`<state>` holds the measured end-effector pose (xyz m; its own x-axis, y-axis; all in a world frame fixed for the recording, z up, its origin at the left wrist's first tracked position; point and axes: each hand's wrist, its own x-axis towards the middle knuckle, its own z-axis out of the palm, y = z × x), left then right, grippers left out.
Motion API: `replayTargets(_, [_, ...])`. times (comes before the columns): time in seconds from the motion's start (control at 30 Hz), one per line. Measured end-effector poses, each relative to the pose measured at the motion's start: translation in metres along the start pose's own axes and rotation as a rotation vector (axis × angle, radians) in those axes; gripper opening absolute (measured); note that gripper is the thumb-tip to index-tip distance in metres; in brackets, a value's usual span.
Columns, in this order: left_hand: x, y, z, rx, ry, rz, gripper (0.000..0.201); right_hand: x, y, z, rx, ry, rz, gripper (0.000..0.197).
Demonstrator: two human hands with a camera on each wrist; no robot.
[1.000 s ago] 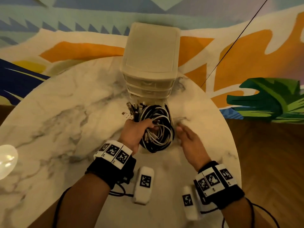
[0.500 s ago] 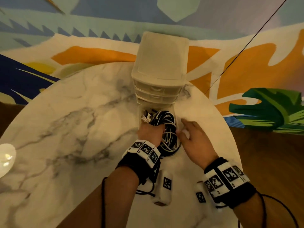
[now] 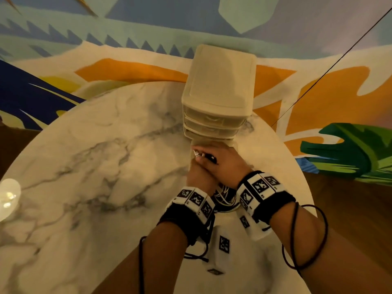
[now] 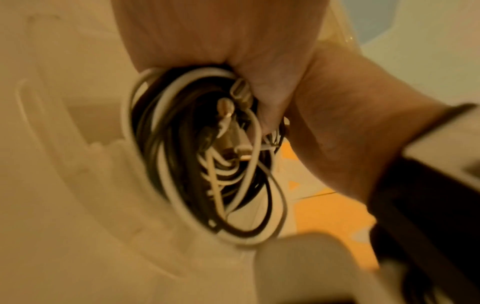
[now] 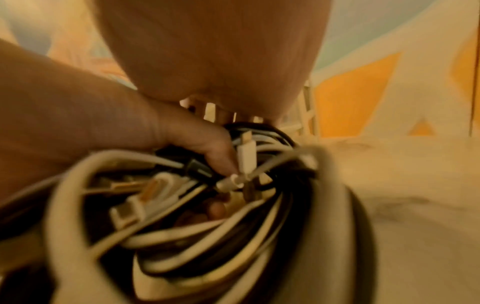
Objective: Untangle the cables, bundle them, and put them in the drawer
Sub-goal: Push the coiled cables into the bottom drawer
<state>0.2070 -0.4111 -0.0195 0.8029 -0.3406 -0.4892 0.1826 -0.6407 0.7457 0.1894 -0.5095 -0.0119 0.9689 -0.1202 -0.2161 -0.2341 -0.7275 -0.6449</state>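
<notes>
A coiled bundle of black and white cables (image 3: 224, 198) (image 4: 207, 160) (image 5: 207, 226) sits at the open bottom drawer (image 3: 212, 143) of the beige drawer unit (image 3: 218, 98). My left hand (image 3: 198, 177) (image 4: 221, 37) (image 5: 130, 123) grips the coil, fingers curled through its loops. My right hand (image 3: 227, 162) (image 5: 215, 51) lies over the top of the bundle, fingers stretched across the plug ends (image 3: 202, 154). The hands hide most of the drawer and bundle in the head view. The lower loops stick out between my wrists.
The unit stands at the far side of a round marble table (image 3: 95, 166), whose edge curves close on the right. A pale glass object (image 3: 8, 196) sits at the left edge. A thin black cord (image 3: 318, 77) crosses the upper right.
Both hands moved forward toward the drawer unit with the bundle. The right hand, free beside the coil before, now rests on top of it. The coil has sunk mostly out of sight.
</notes>
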Motion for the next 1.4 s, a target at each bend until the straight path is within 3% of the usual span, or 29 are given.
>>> replayTargets(0.13, [-0.005,-0.004,0.01,-0.102,0.157,0.033,0.031,0.006,0.005,0.001,-0.008,0.035,0.134,0.036])
replayTargets(0.2, [-0.004,-0.01,0.017,-0.158,0.208,0.083,0.04,0.009,0.004,0.004,0.029,0.034,0.129,0.035])
replayTargets(0.33, [-0.01,-0.023,0.024,-0.05,0.249,0.32,0.089,0.013,0.007,0.008,0.074,0.051,0.12,0.034])
replayTargets(0.47, [-0.006,-0.034,0.029,0.191,0.267,0.496,0.084,0.013,0.01,0.016,-0.07,0.104,0.083,0.029])
replayTargets(0.57, [-0.003,-0.039,0.029,0.443,0.231,0.517,0.073,0.011,0.012,0.014,0.011,0.103,0.112,0.029])
replayTargets(0.67, [-0.003,-0.04,0.022,0.649,0.224,0.469,0.065,0.008,0.009,0.009,0.276,0.091,0.215,0.027])
replayTargets(0.73, [0.0,-0.04,0.02,0.714,0.215,0.433,0.066,0.001,0.006,0.002,0.286,0.192,0.19,0.026])
replayTargets(0.87, [0.005,-0.04,0.017,0.822,0.24,0.396,0.067,-0.05,-0.003,-0.009,0.04,0.5,0.094,0.04])
replayTargets(0.9, [0.006,-0.04,0.016,0.835,0.23,0.389,0.068,-0.069,-0.007,-0.002,-0.035,0.478,0.085,0.048])
replayTargets(0.97, [0.009,-0.039,0.015,0.876,0.218,0.375,0.071,-0.1,-0.012,0.022,-0.217,0.293,0.076,0.063])
replayTargets(1.07, [0.01,-0.034,0.01,0.883,0.202,0.361,0.074,-0.113,0.0,0.052,-0.328,0.083,0.11,0.069])
replayTargets(1.23, [0.013,-0.034,-0.01,0.857,0.103,0.415,0.077,-0.096,0.013,0.057,-0.431,0.042,0.137,0.074])
replayTargets(1.4, [0.025,-0.04,-0.023,0.582,0.064,0.427,0.056,-0.088,0.003,0.054,-0.51,0.011,0.156,0.094])
